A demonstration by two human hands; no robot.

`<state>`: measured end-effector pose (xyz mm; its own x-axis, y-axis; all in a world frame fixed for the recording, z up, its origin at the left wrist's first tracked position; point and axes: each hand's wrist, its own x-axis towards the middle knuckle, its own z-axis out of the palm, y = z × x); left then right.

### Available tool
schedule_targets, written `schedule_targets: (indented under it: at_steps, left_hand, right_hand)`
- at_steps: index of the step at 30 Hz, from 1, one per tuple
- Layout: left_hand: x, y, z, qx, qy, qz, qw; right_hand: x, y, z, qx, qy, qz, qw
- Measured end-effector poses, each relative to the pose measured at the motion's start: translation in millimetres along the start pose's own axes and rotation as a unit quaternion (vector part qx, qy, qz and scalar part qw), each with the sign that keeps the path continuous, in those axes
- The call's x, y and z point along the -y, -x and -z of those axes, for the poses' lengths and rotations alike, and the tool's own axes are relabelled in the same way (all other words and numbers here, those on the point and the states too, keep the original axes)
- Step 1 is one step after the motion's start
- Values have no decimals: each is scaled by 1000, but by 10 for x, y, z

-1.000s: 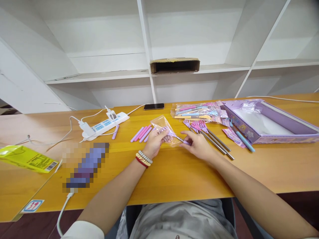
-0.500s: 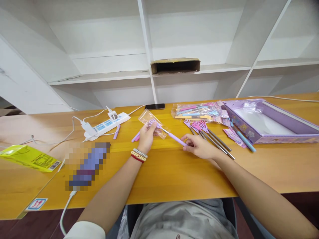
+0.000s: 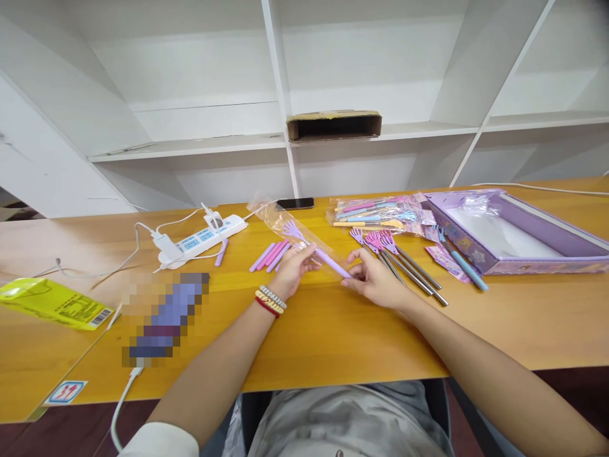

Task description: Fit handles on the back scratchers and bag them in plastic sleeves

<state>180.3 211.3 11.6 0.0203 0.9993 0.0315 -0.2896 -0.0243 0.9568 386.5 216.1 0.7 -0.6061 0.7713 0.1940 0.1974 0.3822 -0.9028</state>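
Between the near and far edges of the wooden table (image 3: 333,343), the right hand (image 3: 373,279) pinches the handle of a purple scratcher (image 3: 333,262); the left hand (image 3: 292,273) grips a clear bag (image 3: 269,216) around its clawed head. Toward the far edge lie a power strip (image 3: 197,240) and purple tray (image 3: 547,265); behind stand white shelves (image 3: 371,57).

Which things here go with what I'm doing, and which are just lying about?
Likely the job:
held scratcher
clear bag
loose handles
bare-rod scratchers
bagged scratchers
purple box

Probably just lying about:
power strip
black phone
yellow pack
cardboard box
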Motion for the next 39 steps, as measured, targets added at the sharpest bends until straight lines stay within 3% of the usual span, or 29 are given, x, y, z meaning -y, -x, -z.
schedule_targets:
  at_steps: [6,9,16,23,29,33,39]
  left_hand:
    - [-20,-35,12,-78,68,-15,994]
    - [-1,-27,-17,-82,70,-34,994]
    - [16,45,-72,7,35,9,999]
    - [-18,18,-28,-13,23,-3,1000]
    - [-31,15,-4,-17,18,11,1000]
    - [-8,48,-39,20,4,23,1000]
    - [29,120,-153,93,-51,24,994]
  right_hand:
    - [40,16,8,22,-9,-13,1000]
    - [66,22,3,31,-17,-12,999]
    - [139,47,-2,23,-6,28,999]
    - [153,63,26,103,-53,41,992]
    - [132,45,20,63,-35,28,997]
    - [120,24,30,19,9,27,999]
    - [95,1,38,7,62,10,998]
